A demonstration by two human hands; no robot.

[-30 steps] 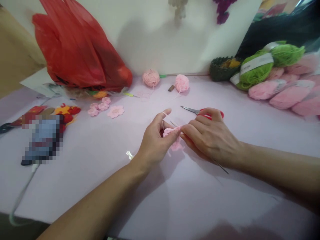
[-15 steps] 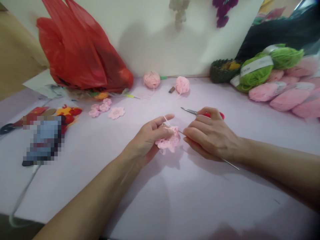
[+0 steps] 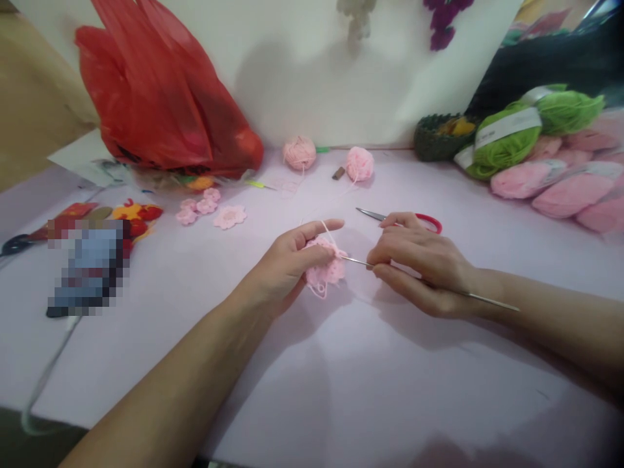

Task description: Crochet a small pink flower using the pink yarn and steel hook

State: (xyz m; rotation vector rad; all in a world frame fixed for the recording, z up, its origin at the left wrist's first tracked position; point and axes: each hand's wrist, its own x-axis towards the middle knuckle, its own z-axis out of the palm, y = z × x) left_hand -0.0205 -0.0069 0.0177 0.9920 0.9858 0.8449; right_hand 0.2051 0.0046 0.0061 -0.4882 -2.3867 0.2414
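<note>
**Entry: pink crochet piece [image 3: 324, 271] in left hand [image 3: 281, 268], steel crochet hook [image 3: 355, 261] in right hand [image 3: 422, 266]**

Pink crochet piece: lacy, roughly round, no clear long axis; a loose yarn tail hangs from its lower edge. Held just under the left fingers, which curl together over its near side and clamp it. The left hand is the nearer hand.

Steel crochet hook: thin, long axis almost level across the view. Its tip lies at the piece's right edge; its far end reaches past the right wrist. Right thumb and fingers close together on the shaft.

Strand of pink yarn [image 3: 327, 231]: runs up from the piece and over the left forefinger.

Change on record: half a second earlier the right hand lay against the piece; a gap now separates them, bridged only by the hook, and more shaft shows past the wrist.

Surroundings: red-handled scissors [image 3: 377, 215] just beyond the right fingers; two pink yarn balls [image 3: 299, 153] further ahead; pink crochet flowers [image 3: 229, 217] ahead and left; pink and green yarn skeins [image 3: 572, 195] far right.
</note>
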